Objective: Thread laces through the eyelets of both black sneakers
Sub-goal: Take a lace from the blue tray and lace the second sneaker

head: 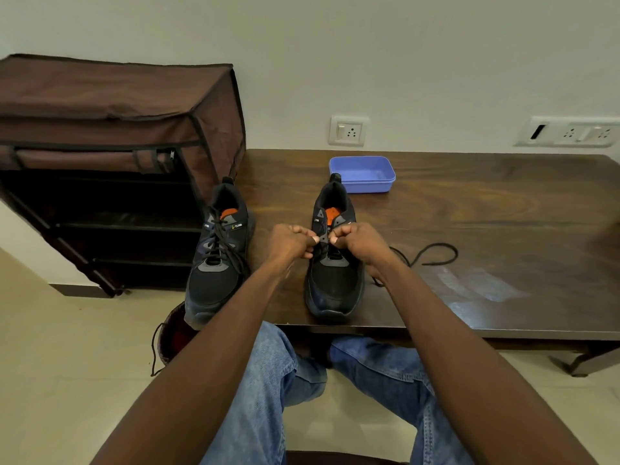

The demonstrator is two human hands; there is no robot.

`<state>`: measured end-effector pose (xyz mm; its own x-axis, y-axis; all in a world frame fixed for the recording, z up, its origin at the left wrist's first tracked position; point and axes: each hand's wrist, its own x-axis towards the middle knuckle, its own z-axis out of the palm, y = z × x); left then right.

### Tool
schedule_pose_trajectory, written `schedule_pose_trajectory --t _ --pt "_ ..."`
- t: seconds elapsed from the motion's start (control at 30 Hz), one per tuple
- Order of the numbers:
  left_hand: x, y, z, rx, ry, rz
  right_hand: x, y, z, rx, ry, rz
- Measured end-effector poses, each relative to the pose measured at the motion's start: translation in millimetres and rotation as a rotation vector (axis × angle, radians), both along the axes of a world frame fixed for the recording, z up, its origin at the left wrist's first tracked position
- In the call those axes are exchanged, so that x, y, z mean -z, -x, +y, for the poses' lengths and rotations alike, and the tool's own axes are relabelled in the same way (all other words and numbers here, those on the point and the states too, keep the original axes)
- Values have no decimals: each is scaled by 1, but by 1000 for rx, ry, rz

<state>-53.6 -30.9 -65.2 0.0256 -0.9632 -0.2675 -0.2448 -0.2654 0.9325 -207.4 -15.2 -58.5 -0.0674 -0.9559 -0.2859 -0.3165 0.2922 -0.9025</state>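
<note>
Both hands, left hand [292, 241] and right hand [355, 239], pinch the black lace [432, 255] at the right sneaker's [335, 263] upper eyelets on the wooden table [503, 203], steadying it for threading; the laced left sneaker [218, 260] stands aside.

Bare forearms [214, 347], no sleeves, blue denim jeans [268, 397] (faded knees)

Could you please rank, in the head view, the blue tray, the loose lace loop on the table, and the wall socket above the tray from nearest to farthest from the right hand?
From the right hand:
1. Loose lace loop, on the table just to its right.
2. Blue tray, beyond the sneaker near the table's back edge.
3. Wall socket, on the wall above the tray.
</note>
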Motion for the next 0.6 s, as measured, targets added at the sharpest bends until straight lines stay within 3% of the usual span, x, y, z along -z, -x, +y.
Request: schedule_pose_trajectory --t 0.1,0.33,0.5,0.6 --pt "0 0 -1 2 -9 13 -1 0 0 27 -18 -39" --pt "-1 2 0 1 -25 22 4 -9 4 54 62 85" --pt "-1 4 0 0 -13 -4 0 -2 4 26 32 20" --pt "-2 3 1 25 4 -18 0 -3 1 12 40 100"
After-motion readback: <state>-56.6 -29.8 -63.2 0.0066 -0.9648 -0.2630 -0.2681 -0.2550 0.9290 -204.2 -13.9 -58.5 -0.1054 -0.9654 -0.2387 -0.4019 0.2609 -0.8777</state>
